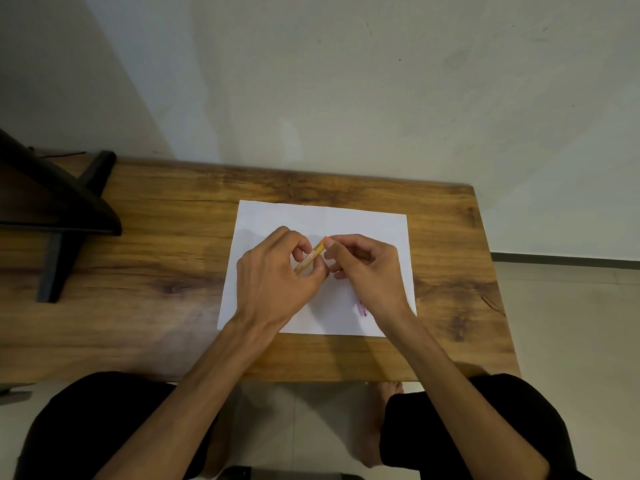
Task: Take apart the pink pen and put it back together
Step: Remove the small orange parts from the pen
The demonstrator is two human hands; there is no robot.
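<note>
Over a white sheet of paper [277,216] both my hands hold a thin yellow-orange pen [311,255] that slants up to the right. My left hand [277,271] grips its lower part between thumb and fingers. My right hand [363,268] pinches the orange upper end with its fingertips. A small pink pen piece [363,309] lies on the paper, mostly hidden beneath my right wrist. How the held pen's parts join is hidden by my fingers.
The paper lies on a wooden table [156,271] set against a pale wall. A black stand [59,216] occupies the table's left end. The right table edge runs near the paper. My knees and a bare foot [388,410] are below the front edge.
</note>
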